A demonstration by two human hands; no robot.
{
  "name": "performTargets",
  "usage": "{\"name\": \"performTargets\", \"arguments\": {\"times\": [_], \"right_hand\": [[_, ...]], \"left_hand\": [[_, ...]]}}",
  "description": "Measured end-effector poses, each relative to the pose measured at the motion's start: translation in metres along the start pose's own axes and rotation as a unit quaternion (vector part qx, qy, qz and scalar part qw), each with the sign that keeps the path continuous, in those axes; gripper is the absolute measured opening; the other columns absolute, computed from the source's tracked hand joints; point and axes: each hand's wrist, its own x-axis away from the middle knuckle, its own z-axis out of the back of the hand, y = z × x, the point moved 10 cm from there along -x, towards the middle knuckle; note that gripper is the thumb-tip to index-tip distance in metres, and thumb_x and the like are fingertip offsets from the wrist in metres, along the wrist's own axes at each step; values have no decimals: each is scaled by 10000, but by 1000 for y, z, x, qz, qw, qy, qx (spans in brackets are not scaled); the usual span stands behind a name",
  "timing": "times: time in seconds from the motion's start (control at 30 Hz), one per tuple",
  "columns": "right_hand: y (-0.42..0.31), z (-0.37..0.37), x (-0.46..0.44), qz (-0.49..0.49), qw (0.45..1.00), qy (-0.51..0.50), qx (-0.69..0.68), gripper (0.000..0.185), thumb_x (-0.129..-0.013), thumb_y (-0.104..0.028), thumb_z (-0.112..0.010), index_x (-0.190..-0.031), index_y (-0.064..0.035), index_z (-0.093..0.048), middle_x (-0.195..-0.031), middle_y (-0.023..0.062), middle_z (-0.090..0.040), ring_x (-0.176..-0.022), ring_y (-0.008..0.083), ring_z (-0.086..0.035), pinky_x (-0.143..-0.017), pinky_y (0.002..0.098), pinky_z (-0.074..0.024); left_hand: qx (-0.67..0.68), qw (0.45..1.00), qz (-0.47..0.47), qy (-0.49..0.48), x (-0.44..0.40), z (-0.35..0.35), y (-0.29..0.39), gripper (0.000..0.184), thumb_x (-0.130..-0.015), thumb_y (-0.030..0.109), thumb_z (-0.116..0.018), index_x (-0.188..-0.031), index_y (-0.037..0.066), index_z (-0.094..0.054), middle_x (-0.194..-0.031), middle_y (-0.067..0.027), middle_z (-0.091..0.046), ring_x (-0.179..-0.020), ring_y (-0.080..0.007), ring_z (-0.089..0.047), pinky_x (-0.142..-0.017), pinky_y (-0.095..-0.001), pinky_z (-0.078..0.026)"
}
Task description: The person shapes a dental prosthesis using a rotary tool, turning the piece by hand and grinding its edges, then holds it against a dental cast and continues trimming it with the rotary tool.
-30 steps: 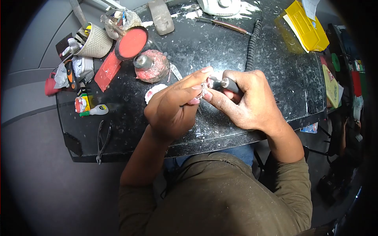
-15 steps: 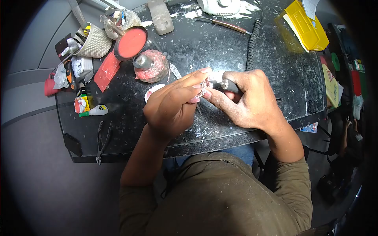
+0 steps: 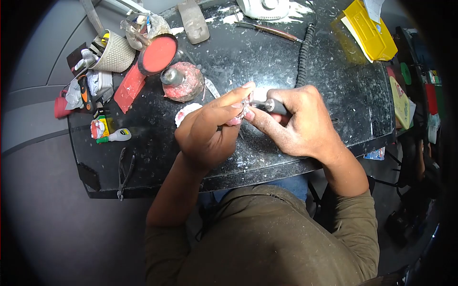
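Note:
Between the fingers of my left hand [image 3: 207, 126] is a small pink dental piece [image 3: 234, 121], which looks like a denture; its far side is hidden. My right hand [image 3: 307, 119] is wrapped round a dark rotary handpiece [image 3: 275, 106] with a metal nose. The handpiece's tip meets the dental piece or comes very near it; the exact contact is hidden by the fingers. My right thumb touches the dental piece's near edge. Pale dust coats the right thumb and fingers. Just behind my left hand lies a white and pink dental cast [image 3: 186, 113].
A wax-covered burner [image 3: 183, 83] and a round pan of pink wax [image 3: 159, 55] stand beyond my left hand. Pliers [image 3: 125, 174] hang over the table's front edge. A coiled cord [image 3: 304, 57] runs behind my right hand; a yellow tray [image 3: 369, 31] is at far right.
The handpiece and the dental piece have turned slightly between my fingers, both hands staying close together. The whole view has shifted a little.

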Motion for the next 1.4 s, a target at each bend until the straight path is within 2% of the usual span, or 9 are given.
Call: {"name": "performTargets", "arguments": {"times": [0.13,0.3,0.5,1.03,1.4], "right_hand": [[-2,3,0,-14,999,2,-52,607,-878,-472,-849,-564,-56,-538,-483,111,-512,-423,285,-540,-462,388,-426],[-1,3,1,-25,997,9,-77,574,-891,-438,-838,-585,-51,-547,-490,106,-514,-430,282,-529,-471,389,-424],[-1,-2,2,-45,996,-17,-71,558,-906,-413,-819,-593,-45,-541,-502,114,-525,-443,292,-544,-476,391,-428],[2,-4,3,-56,996,-26,-67,571,-922,-441,-804,-594,-38,-567,-508,126,-544,-454,304,-564,-492,416,-452],[5,-3,3,-61,995,-25,-81,550,-918,-428,-806,-601,-39,-582,-514,132,-548,-449,308,-568,-485,408,-446]], "left_hand": [[34,998,12,53,6,0,-7,166,-938,-122,-673,-983,-61,-525,-1137,-387,-725,-1096,-403,-767,-914,-436,-649],[83,993,45,78,8,-3,-11,223,-981,-82,-680,-961,-59,-459,-1146,-445,-689,-1134,-416,-744,-944,-438,-633],[94,991,50,85,9,-4,-14,233,-980,-91,-681,-967,-63,-450,-1139,-454,-685,-1141,-419,-738,-947,-438,-630],[91,991,49,83,11,-4,-16,215,-972,-102,-683,-984,-70,-470,-1149,-451,-684,-1149,-431,-733,-962,-444,-626],[65,994,26,88,9,-3,-10,160,-971,-124,-629,-1005,-82,-478,-1147,-459,-679,-1130,-443,-739,-946,-450,-636]]}}
